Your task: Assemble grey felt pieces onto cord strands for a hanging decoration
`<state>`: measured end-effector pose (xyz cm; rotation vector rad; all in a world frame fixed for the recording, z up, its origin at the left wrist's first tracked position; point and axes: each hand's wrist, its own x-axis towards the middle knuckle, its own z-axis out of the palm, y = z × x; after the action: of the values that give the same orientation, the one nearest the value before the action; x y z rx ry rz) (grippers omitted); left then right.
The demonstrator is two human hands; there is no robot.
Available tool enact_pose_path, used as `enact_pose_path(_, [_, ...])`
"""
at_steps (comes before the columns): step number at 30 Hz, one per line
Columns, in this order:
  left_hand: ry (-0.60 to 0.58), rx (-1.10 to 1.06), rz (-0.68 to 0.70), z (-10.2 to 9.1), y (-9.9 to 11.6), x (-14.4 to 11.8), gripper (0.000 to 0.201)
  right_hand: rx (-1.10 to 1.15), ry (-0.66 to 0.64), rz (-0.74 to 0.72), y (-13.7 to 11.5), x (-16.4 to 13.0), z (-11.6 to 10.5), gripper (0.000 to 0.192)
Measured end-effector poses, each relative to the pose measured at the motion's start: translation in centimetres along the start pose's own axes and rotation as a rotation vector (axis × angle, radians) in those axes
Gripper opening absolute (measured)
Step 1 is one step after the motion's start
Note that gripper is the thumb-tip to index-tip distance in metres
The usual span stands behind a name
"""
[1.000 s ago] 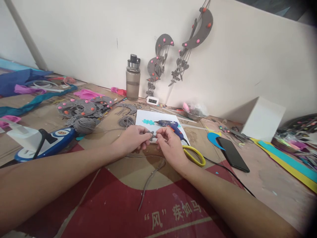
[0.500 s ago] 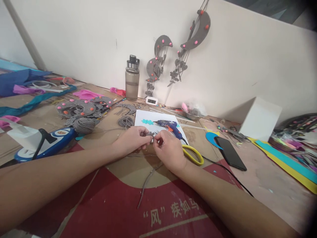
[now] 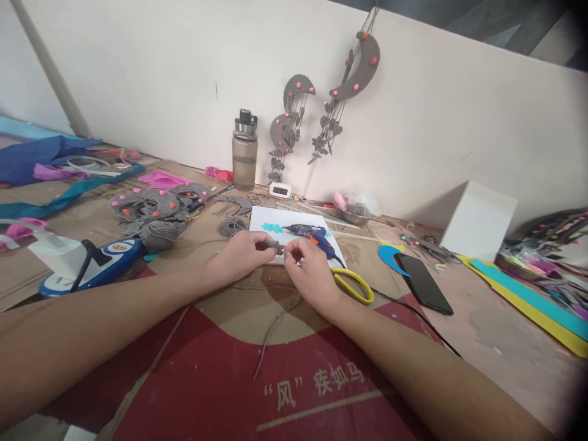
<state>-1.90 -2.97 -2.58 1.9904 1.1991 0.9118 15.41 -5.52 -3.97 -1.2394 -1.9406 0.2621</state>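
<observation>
Between the thumb and fingers of my left hand (image 3: 243, 254) is a small grey felt piece (image 3: 277, 246) with an uneven, pointed outline. My right hand (image 3: 310, 272) is pinched close beside it; whatever its fingertips hold is too small to make out. Under the hands, grey yarn (image 3: 271, 334) trails over the cardboard. Just beyond them a blue glue gun (image 3: 305, 231) lies on a white sheet (image 3: 261, 215), near a turquoise cut-out (image 3: 272, 228). Yellow scissor handles (image 3: 353, 285) stick out to the right of my right wrist; the blades are hidden.
A water bottle (image 3: 244, 153) stands by the wall, with a small digital clock (image 3: 280, 190) beside it. Left are a power strip (image 3: 92, 269) and a yarn ball (image 3: 158, 234). Right lies a phone (image 3: 423, 283). Grey moon hangings (image 3: 362, 70) hang on the wall.
The grey felt piece shows more clearly between my hands now. My fingers have shifted slightly, and the whole view has tilted a little.
</observation>
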Motion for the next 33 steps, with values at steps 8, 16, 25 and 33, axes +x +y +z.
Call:
enact_pose_path(8, [-0.018, -0.527, -0.182, -0.1, -0.9, 1.0, 0.024, -0.029, -0.027, -0.038, -0.8, 0.1, -2.0, 0.013])
enact_pose_path(16, [0.055, -0.701, -0.163, -0.9, -1.1, 1.6, 0.017, -0.794, -0.250, -0.115, 0.8, -3.2, -7.0, 0.017])
enact_pose_path(25, [0.105, -0.634, -0.163, -1.1, -1.3, 1.7, 0.020, -0.847, -0.394, 0.029, 2.4, -5.6, -7.1, 0.039])
enact_pose_path(33, [0.126, -0.751, -0.198, -1.9, -1.8, 2.1, 0.019, -0.527, -0.253, -0.004, 1.6, -5.3, -7.8, 0.044])
